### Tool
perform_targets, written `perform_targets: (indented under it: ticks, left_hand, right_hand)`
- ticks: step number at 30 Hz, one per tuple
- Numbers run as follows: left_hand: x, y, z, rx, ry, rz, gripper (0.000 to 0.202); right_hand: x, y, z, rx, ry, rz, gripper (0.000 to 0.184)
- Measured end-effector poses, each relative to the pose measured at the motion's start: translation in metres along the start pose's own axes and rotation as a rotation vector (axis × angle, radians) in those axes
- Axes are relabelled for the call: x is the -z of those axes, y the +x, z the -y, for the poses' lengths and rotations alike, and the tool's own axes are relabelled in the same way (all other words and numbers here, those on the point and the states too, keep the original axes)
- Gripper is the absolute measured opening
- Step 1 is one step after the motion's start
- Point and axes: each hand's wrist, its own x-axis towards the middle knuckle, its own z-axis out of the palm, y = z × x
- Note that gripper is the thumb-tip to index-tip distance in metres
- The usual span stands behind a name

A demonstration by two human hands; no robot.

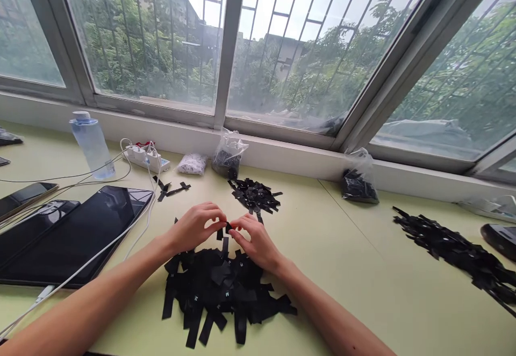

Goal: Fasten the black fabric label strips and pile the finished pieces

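Both my hands meet over the front part of the table, fingertips pinched close together. Between them is a small black label strip (228, 228), which my left hand (193, 228) and my right hand (257, 242) grip at its two sides. Just below lies a large loose pile of black label strips (220, 286), some showing a small white letter M. Beyond my hands rests a smaller heap of black strips (256, 194). A few separate black strips (171, 189) lie to its left.
At left are a large black tablet (92, 232), phones, white cables and a power strip (145, 157). A water bottle (93, 143), a white packet (192, 164) and clear bags of black pieces (228, 157) (358, 184) stand along the window sill. A long strip pile (455, 254) lies right.
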Motion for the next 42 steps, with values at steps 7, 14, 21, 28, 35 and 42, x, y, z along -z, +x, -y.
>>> perform_targets:
  ticks: [7,14,21,28,35,42]
  left_hand:
    - [-0.013,-0.005,0.001,0.015,-0.035,0.078,0.014]
    - [-0.003,0.0,0.012,-0.024,0.144,0.13,0.016]
    - [-0.009,0.0,0.015,-0.05,0.152,0.035,0.015]
    - [-0.012,-0.002,0.004,-0.097,-0.011,-0.113,0.018]
    - [-0.016,-0.002,0.002,-0.126,-0.034,-0.101,0.017]
    - [-0.022,-0.002,0.006,-0.105,-0.071,-0.087,0.012]
  right_hand:
    - [0.004,0.002,-0.004,-0.016,0.078,-0.086,0.011]
    - [0.004,0.001,-0.005,-0.033,0.104,-0.102,0.013]
    - [0.005,0.001,-0.003,0.0,0.104,-0.143,0.015]
    - [0.001,0.0,-0.003,0.051,0.085,-0.144,0.014]
    - [0.0,0.0,0.002,0.033,0.091,-0.145,0.01]
    - [0.001,0.0,0.003,-0.026,0.089,-0.165,0.01]
